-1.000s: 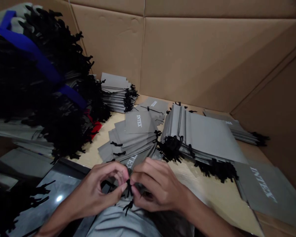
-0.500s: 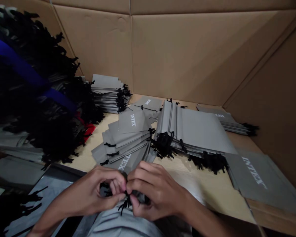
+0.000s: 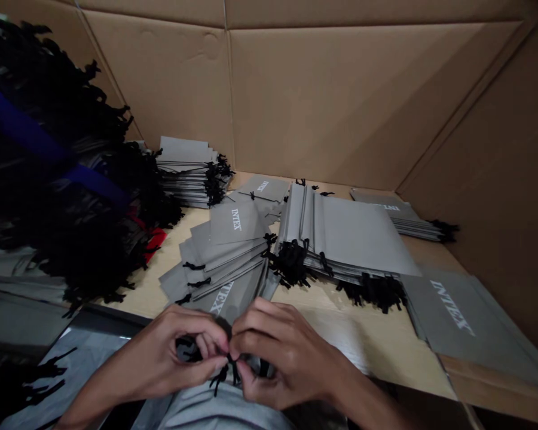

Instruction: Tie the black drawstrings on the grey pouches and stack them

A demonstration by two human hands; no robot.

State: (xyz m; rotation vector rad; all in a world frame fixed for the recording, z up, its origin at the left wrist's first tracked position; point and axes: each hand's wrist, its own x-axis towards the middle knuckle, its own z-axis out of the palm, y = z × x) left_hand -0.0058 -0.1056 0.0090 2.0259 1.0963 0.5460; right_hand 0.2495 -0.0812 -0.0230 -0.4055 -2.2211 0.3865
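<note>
My left hand (image 3: 192, 349) and my right hand (image 3: 275, 349) meet at the table's near edge, thumbs and fingertips pinched together on a black drawstring cord (image 3: 224, 373). Loose cord ends dangle below the fingertips, over grey cloth on my lap. Just beyond my hands lies a fanned pile of grey drawstring bags (image 3: 228, 257) printed INTEX, their black cords at the edges. The fingers partly hide the cord, and which bag it belongs to cannot be made out.
A large stack of grey bags (image 3: 323, 233) stands to the right of the fan. Smaller stacks sit at the back left (image 3: 183, 161) and right (image 3: 407, 224). More INTEX bags (image 3: 466, 322) lie at right. A blue-strapped black-corded heap (image 3: 72, 179) rises left. Cardboard walls (image 3: 332, 101) enclose the table.
The view has shifted slightly, so the bags appear a little further left. Both hands keep their pinch on the cord, with only slight finger movement; the dangling ends hang a bit differently.
</note>
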